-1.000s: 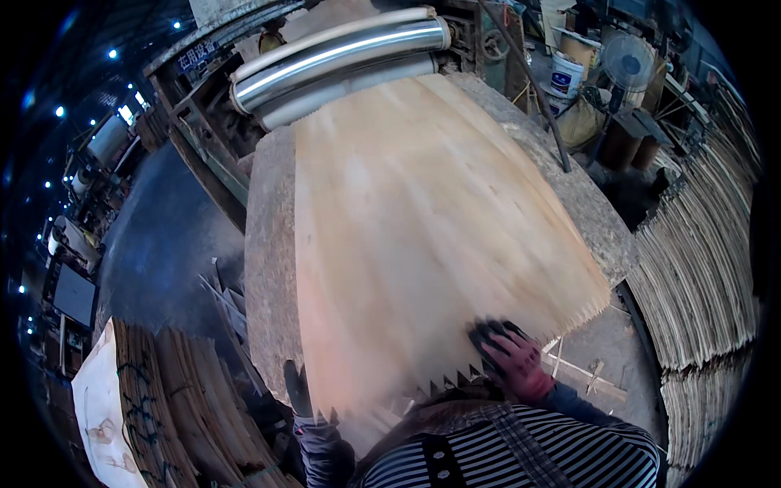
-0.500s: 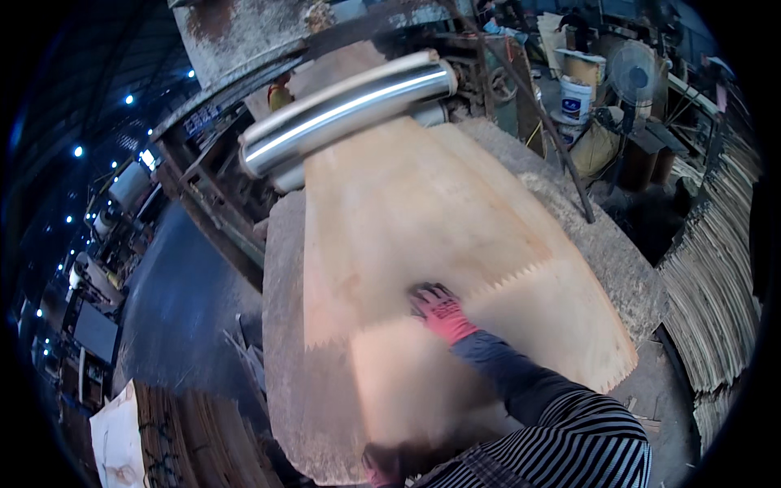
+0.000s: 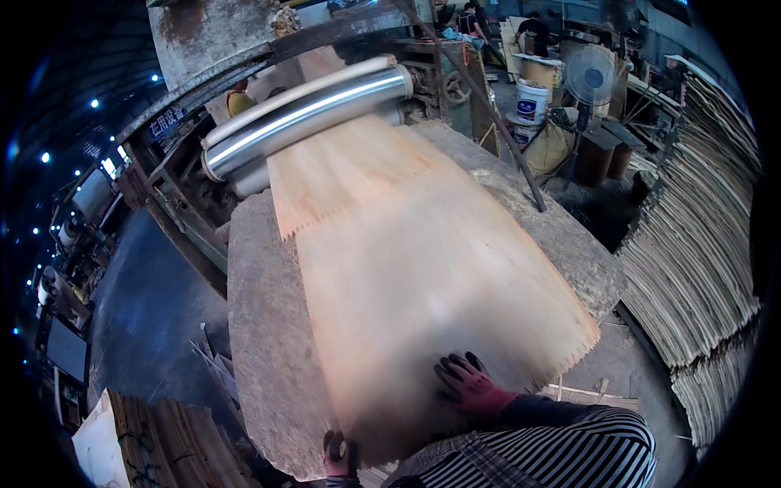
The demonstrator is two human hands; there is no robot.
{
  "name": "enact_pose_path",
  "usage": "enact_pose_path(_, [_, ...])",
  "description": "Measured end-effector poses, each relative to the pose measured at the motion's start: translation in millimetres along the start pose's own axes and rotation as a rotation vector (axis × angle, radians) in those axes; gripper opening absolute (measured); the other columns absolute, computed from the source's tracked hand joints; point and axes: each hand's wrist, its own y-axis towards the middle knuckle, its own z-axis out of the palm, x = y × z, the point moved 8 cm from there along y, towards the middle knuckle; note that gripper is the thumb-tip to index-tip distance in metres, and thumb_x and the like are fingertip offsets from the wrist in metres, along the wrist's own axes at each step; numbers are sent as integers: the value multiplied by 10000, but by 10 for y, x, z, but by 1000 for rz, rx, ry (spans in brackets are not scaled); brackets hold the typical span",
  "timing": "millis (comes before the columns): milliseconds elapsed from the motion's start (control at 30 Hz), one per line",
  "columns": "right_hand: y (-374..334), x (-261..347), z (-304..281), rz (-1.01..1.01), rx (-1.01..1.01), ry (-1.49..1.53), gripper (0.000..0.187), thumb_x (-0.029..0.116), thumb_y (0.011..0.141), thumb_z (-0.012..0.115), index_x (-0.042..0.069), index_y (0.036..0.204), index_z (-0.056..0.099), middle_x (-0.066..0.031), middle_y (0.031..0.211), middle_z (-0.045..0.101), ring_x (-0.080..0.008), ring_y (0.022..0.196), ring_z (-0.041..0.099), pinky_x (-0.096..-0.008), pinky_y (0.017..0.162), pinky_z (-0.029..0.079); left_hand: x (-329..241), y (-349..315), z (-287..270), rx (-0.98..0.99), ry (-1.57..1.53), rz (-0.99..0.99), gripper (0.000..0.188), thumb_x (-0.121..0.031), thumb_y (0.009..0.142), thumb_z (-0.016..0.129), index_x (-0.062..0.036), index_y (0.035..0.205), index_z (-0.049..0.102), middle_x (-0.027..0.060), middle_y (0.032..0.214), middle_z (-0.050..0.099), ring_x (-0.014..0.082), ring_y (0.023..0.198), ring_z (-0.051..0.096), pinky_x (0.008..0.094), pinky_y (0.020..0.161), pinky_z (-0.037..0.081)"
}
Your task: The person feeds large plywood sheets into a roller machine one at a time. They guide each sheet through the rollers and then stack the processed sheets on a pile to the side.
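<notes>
A wide, pale wood veneer sheet (image 3: 407, 268) with jagged ends lies on a worn table (image 3: 260, 325). Its far part meets another veneer sheet (image 3: 342, 175), whose far end runs to the shiny metal roller (image 3: 309, 118). My right hand (image 3: 476, 389), in a pink and black work glove, rests palm down near the close edge of the wide sheet, fingers spread. At that sheet's near left corner is my left hand (image 3: 338, 457), gloved alike. Its thumb and fingers stand apart, with no grip on the sheet visible.
Tall veneer stacks (image 3: 691, 244) rise on the right. Another stack (image 3: 163, 439) stands at the lower left. A metal bar (image 3: 496, 122) slants beside the table's far right. Beyond it are a fan (image 3: 590, 77) and a white bucket (image 3: 531, 104). Someone in yellow (image 3: 240, 101) is partly hidden behind the roller.
The far sheet has moved further toward the roller, its jagged end with it. My right hand has come back toward me. My left hand shows more at the near left corner.
</notes>
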Motion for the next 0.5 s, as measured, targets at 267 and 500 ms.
enact_pose_path(267, [-971, 289, 112, 52, 128, 35, 622, 466, 719, 550, 61, 1180, 449, -196, 1233, 378, -361, 1169, 317, -514, 1000, 164, -702, 202, 126, 309, -592, -178, 310, -144, 795, 556, 35, 1047, 544, 127, 1009, 576, 195, 913, 543, 286, 794, 426])
enact_pose_path(500, [-1156, 779, -682, -73, -184, 4, 429, 258, 687, 582, 141, 1096, 531, -129, 1129, 470, -335, 1076, 430, -448, 902, 366, -494, -494, -990, -1295, 560, -1657, 292, -204, 820, 431, -31, 1021, 552, 101, 989, 559, 245, 911, 535, 356, 780, 424])
